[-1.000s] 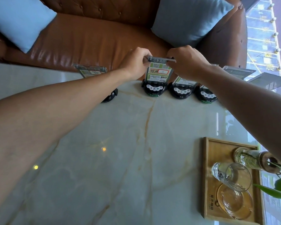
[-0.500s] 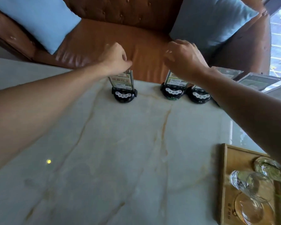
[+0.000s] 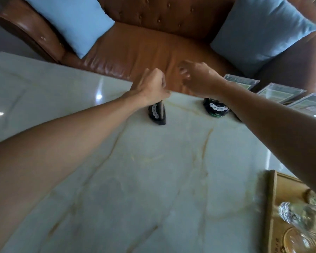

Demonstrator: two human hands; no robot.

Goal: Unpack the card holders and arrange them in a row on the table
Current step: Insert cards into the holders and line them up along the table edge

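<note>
Now card holder (image 3: 157, 114) edge-on, turned sideways

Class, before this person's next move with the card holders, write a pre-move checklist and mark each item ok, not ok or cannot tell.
1. Left hand gripping the turned card holder: ok.
2. That holder facing like its neighbour: not ok, it stands side-on.
3. Right hand free: ok, fingers open, holding nothing.
4. Bare marble table in front of the row: ok.
5. Wooden tray of glasses well away from the row: ok.
6. Spacing of the whole row: cannot tell, the right arm hides part.
</note>
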